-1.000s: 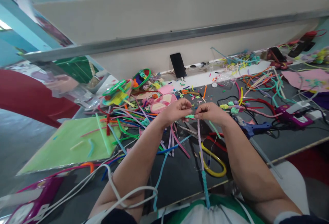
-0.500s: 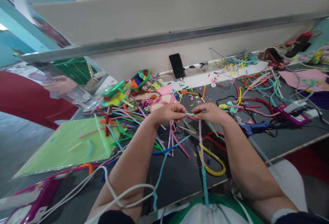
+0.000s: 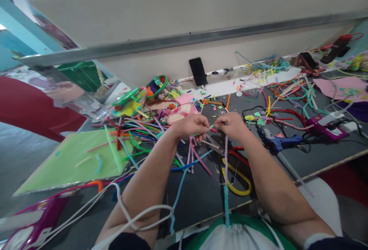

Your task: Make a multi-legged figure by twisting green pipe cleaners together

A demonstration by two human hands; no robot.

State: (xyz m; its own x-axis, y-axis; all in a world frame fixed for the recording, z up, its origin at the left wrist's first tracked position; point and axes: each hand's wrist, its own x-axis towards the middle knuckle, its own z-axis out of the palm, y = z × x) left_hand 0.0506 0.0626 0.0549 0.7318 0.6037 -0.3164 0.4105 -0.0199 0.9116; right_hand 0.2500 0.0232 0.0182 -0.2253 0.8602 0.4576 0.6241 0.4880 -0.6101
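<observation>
Close together over the table are my left hand [image 3: 194,125] and my right hand [image 3: 231,126], both pinched on a short mint-green pipe cleaner piece [image 3: 211,127]. Only a bit of it shows between the fingertips. From beneath my right hand a lilac pipe cleaner [image 3: 225,158] hangs toward me, continuing into a twisted teal pipe cleaner [image 3: 226,204] by my lap. Just below the hands lie scissors with yellow handles [image 3: 238,192], their blades pointing up-left. Loose pink and lilac pipe cleaners [image 3: 198,158] spread under my left hand.
A blue glue gun [image 3: 287,141] rests right of my right forearm. A black phone [image 3: 198,72] leans on the white partition [image 3: 161,66]. At left are a green sheet [image 3: 69,162] and a white cable [image 3: 117,194] crossing my left forearm. Coloured scraps and a pink pad [image 3: 184,113] lie behind.
My right hand has turned and its fingers have curled in more. The mint-green piece now tilts, with less of it showing. The fingers of my left hand have curled lower.
</observation>
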